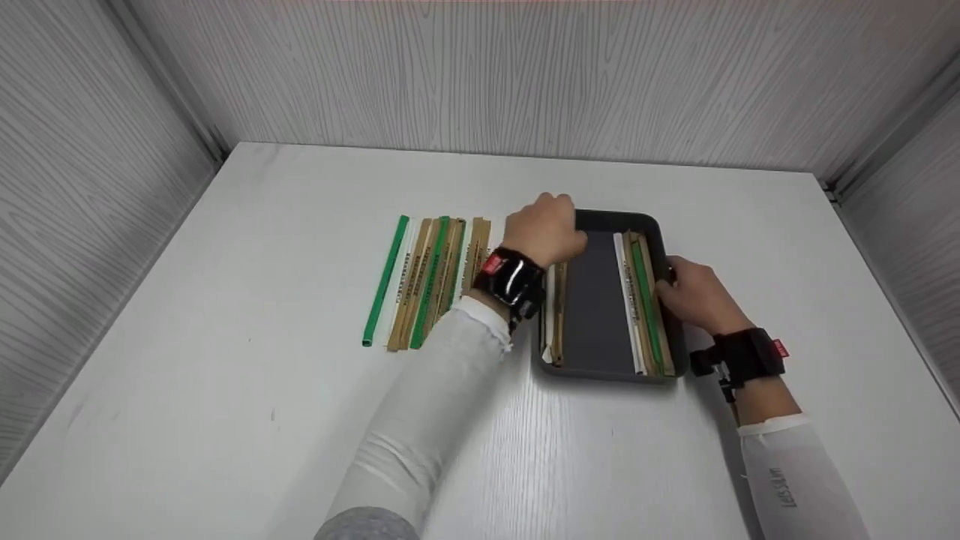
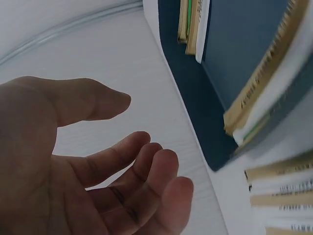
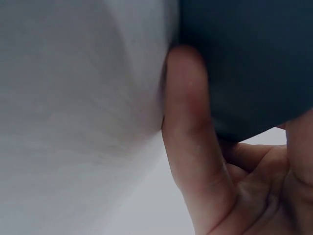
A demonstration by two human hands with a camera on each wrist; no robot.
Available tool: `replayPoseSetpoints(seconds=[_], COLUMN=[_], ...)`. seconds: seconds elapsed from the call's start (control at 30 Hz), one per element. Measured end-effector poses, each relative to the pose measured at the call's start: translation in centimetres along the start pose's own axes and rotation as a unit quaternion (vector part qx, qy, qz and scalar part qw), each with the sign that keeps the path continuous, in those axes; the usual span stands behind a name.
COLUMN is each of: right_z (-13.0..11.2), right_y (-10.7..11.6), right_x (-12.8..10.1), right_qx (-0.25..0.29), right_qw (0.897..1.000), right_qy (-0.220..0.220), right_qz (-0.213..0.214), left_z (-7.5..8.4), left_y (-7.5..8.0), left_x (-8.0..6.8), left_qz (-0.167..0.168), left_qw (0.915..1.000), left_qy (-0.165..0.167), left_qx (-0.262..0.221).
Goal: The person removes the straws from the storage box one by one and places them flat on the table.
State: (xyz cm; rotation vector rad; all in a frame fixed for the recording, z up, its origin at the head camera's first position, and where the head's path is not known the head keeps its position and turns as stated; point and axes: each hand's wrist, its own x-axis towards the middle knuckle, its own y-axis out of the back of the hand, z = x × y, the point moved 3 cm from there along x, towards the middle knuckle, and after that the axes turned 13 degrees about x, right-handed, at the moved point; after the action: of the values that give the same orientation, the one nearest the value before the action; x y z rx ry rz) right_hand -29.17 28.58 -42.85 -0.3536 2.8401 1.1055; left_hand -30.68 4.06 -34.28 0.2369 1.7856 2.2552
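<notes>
A dark rectangular tray lies on the white table. Along its right wall sit several long paper-wrapped sticks, one of them green; a few more line its left wall. My left hand hovers at the tray's far left corner. In the left wrist view the left hand holds nothing, its fingers loosely bent, with the tray just beyond it. My right hand grips the tray's right rim. In the right wrist view a finger lies against the tray's dark wall.
A row of several wrapped sticks, brown, white and green, lies on the table left of the tray, with a single green one at its far left. Grey panelled walls close in the table on three sides.
</notes>
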Motion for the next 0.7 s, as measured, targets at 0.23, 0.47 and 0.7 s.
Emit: replayPoseSetpoints(seconds=[0.23, 0.47, 0.7], right_z=[0.2, 0.2, 0.2], right_y=[-0.1, 0.1, 0.1], right_x=[0.0, -0.1, 0.0], right_qx=[0.000, 0.004, -0.014], right_qw=[1.000, 1.000, 0.999], right_qy=[0.003, 0.002, 0.031], right_qz=[0.002, 0.006, 0.012], left_z=[5.1, 7.3, 7.7], left_y=[-4.3, -7.9, -8.9], left_x=[2.2, 2.6, 2.4], left_qz=[-0.047, -0.090, -0.093], left_qw=[0.9970, 0.9920, 0.9892], left_qy=[-0.030, -0.027, -0.015], left_qx=[0.053, 0.084, 0.112])
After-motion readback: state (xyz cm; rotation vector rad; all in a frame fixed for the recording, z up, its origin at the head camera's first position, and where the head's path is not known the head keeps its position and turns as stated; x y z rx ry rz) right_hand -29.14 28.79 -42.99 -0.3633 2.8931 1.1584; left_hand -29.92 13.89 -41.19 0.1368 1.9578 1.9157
